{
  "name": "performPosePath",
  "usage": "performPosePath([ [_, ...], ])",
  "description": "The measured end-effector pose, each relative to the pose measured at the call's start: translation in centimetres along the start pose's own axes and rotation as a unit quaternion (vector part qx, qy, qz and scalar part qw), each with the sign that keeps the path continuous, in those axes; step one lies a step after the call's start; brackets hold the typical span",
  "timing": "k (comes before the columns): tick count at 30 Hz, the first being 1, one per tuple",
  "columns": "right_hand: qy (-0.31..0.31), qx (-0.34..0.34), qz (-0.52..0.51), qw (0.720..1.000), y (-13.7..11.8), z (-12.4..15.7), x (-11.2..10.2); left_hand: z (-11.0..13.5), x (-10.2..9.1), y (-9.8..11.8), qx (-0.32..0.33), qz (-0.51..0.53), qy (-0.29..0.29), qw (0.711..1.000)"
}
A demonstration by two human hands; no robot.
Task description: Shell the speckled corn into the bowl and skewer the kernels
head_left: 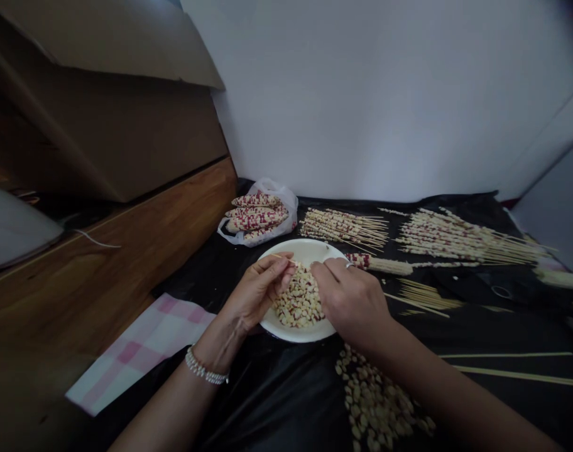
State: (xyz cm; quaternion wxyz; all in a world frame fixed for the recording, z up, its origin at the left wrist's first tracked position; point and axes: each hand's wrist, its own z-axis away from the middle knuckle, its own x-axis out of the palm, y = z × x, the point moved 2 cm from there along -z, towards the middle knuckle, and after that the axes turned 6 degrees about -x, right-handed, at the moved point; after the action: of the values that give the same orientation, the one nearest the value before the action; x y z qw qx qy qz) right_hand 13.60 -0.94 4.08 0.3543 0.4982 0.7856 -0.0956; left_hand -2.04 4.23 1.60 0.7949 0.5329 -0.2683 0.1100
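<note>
My left hand [261,282] is closed over the left side of a white bowl [298,336], thumb and forefinger pinching a thin bamboo skewer [281,256]. Loose corn kernels [298,304], pale with some dark red, fill the bottom of the bowl. Over its right side my right hand [355,295] has its fingers curled down, close to the left fingertips. What those right fingers pinch is hidden behind the hand. Beyond the right hand lies a partly stripped corn cob [385,265], dark red kernels still on its near end.
Speckled corn cobs [256,216] lie in a plastic bag behind the bowl. Bundles of kernel-threaded skewers [343,227] rest on the black sheet [267,389], with bare skewers [423,294] nearer. Loose seeds [376,402] lie below my right forearm. A checked cloth [140,345] and cardboard box [140,125] are left.
</note>
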Motion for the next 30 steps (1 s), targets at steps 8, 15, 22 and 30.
performPosePath([
  [8,-0.023,-0.026,0.046,0.998,-0.6,0.0,0.4,0.4,0.8,-0.6,0.008,-0.031,-0.003,0.999],
  [15,-0.014,-0.041,0.065,0.997,-0.5,-0.3,0.4,0.6,1.1,-0.8,0.023,-0.037,0.001,0.999],
  [22,-0.042,-0.021,0.083,0.995,0.4,-0.2,0.6,0.2,0.4,0.2,0.06,0.005,0.039,0.997],
  [30,-0.077,-0.002,0.082,0.994,1.8,-0.5,0.7,-0.4,-1.3,2.0,0.067,0.042,0.063,0.995],
])
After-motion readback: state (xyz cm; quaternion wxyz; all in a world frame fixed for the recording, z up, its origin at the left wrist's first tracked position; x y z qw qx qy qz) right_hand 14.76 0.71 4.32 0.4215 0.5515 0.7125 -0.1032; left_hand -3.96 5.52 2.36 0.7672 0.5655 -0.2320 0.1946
